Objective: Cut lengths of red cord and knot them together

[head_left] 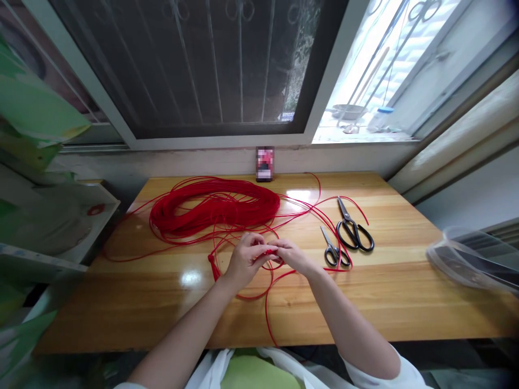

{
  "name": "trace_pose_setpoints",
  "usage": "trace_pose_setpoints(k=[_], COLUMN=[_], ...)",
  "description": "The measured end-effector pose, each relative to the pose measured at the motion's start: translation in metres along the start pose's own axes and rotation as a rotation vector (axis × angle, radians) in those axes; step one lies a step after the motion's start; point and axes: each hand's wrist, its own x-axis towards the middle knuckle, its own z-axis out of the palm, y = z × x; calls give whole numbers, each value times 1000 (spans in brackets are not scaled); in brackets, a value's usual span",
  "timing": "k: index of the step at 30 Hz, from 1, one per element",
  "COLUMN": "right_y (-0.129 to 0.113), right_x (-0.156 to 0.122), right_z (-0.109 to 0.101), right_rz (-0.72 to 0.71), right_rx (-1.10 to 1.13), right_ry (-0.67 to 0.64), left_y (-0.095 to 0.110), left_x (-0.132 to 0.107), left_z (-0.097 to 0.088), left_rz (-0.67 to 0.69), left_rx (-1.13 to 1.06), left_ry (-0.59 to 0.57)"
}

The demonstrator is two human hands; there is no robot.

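Note:
Both hands meet over the middle of the wooden table, fingers pinched on red cord. My left hand is closed on a small bunched part of the red cord. My right hand pinches the same part from the other side, fingertips close to the left ones. Loops of cord hang below the hands, and one strand runs down over the table's front edge. Just left of the left hand lies a knotted piece of red cord. Fingers hide most of the bunched part.
Behind the hands lies a large coil of red cord. On the right are large black-handled scissors and small scissors, crossed by strands. A phone-like object leans on the wall; a clear plastic container sits far right.

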Motion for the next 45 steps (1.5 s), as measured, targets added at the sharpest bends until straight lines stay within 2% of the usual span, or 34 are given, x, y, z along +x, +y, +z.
trace_pose_setpoints(k=[2, 5, 8, 11, 15, 20, 22, 26, 29, 32, 36, 41, 45], right_y=[-4, -9, -14, -19, -26, -25, -24, -23, -20, -16, -13, -16, -17], right_x=[-3, -6, -8, -8, -10, -8, -8, -11, -14, -14, -14, -15, -11], right_z=[2, 3, 6, 10, 12, 6, 2, -8, -16, -21, -21, -20, -23], right_rz=[-4, -40, -145, -287, -357, -387, -377, -372, -400, -407, -368, -270, -284], right_rx=[58, 143, 129, -145, -537, -787, -845, -867, -868, -884, -875, -769, -713], right_ry=[-3, 7, 66, 111, 142, 154, 141, 176, 218, 199, 187, 205, 140], left_y=[0, -4, -7, -7, -4, -10, -14, -19, -19, -19, -24, -30, -34], left_x=[0, 2, 2, 1, -2, -1, 1, 4, 4, 1, -5, -14, -22], left_z=[1, 2, 2, 1, 3, 9, 7, -10, -26, -35, -38, -44, -51], left_rz=[-19, -140, -226, -236, -222, -342, -408, -536, -583, -627, -653, -692, -726], left_rx=[-44, -167, -239, -206, -216, -516, -604, -785, -911, -957, -982, -938, -975], left_ry=[75, 235, 378, 410, 447, 441, 476, 642, 732, 770, 824, 818, 827])
